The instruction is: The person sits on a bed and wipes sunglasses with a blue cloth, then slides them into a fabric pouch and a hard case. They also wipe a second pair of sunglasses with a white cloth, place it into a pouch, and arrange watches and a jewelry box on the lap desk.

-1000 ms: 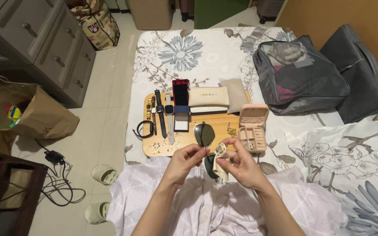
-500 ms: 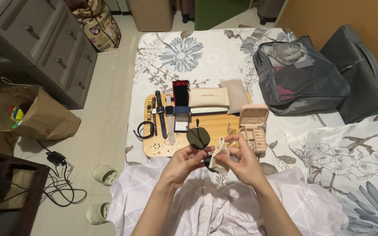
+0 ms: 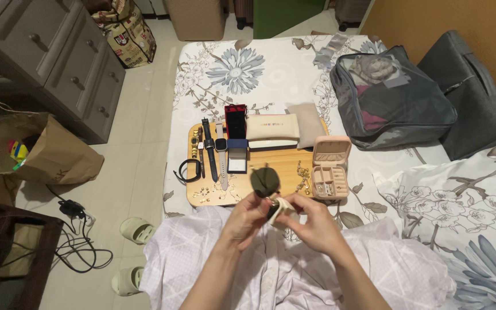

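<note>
Head view: both hands are up over the lap. The left hand [image 3: 247, 217] pinches the sunglasses [image 3: 264, 185], one dark lens standing above the near edge of the wooden tray [image 3: 276, 161]. The right hand [image 3: 307, 223] has its fingers closed on a cream cloth [image 3: 283, 205] pressed against the lower lens. A pink jewellery box [image 3: 329, 172] sits open just to the right.

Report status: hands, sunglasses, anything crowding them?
Left hand grips sunglasses at the bridge. Right hand presses cream cloth on the lower lens. Wooden tray with watches just beyond; nothing blocking.
</note>
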